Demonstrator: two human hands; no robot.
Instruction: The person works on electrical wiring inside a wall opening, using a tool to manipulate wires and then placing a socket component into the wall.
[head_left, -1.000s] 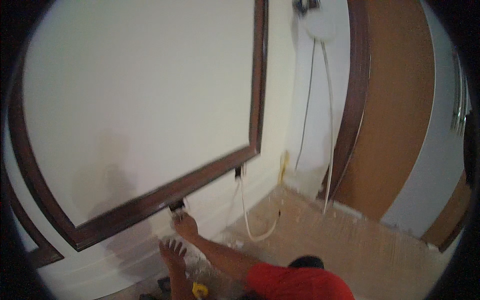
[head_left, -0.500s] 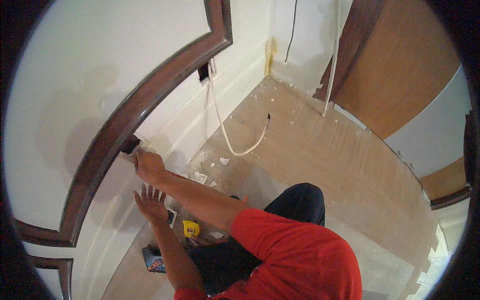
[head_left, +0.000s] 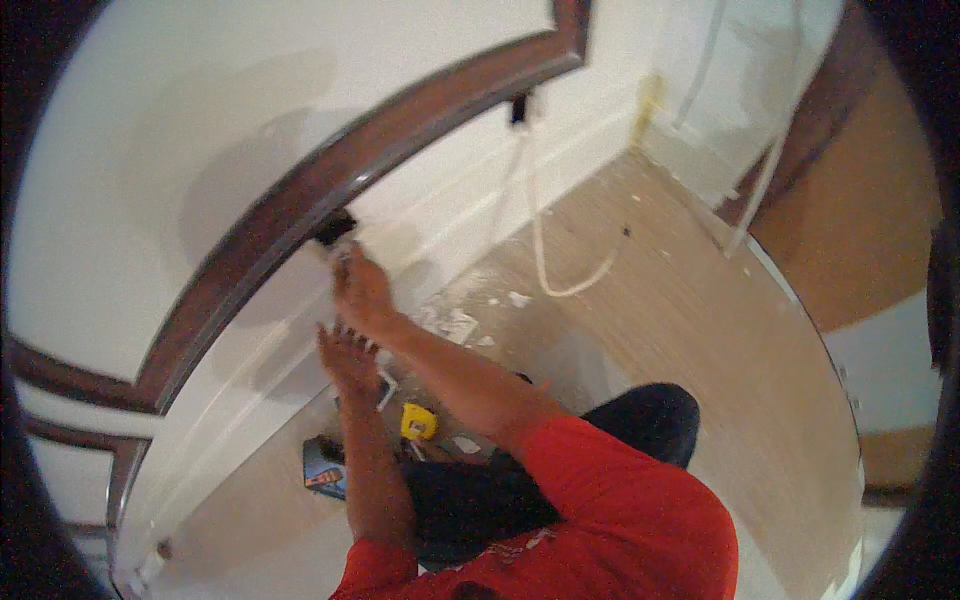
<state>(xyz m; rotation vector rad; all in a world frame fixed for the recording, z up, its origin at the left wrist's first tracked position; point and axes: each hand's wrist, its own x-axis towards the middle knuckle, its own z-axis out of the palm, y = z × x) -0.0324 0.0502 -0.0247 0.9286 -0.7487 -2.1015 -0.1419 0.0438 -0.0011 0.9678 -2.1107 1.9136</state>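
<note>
My right hand reaches up to a dark square hole cut in the white wall, just under the brown wooden moulding. Its fingers are curled together at the hole's lower edge; what they hold, if anything, is too blurred to make out. Just below it, my left hand is raised close to the wall, empty, its fingers spread. A yellow tape measure lies on the floor beneath my forearms. Beside my left forearm is a dark blue box with an orange picture on it.
A white cable hangs from a second wall hole and curls onto the floor. White plaster scraps litter the wooden floor along the wall. Another white cable hangs near a brown panel at the right.
My view has swung, so the wall and floor sit further right in the picture. My right hand stays at the hole, and my left hand stays spread below it.
</note>
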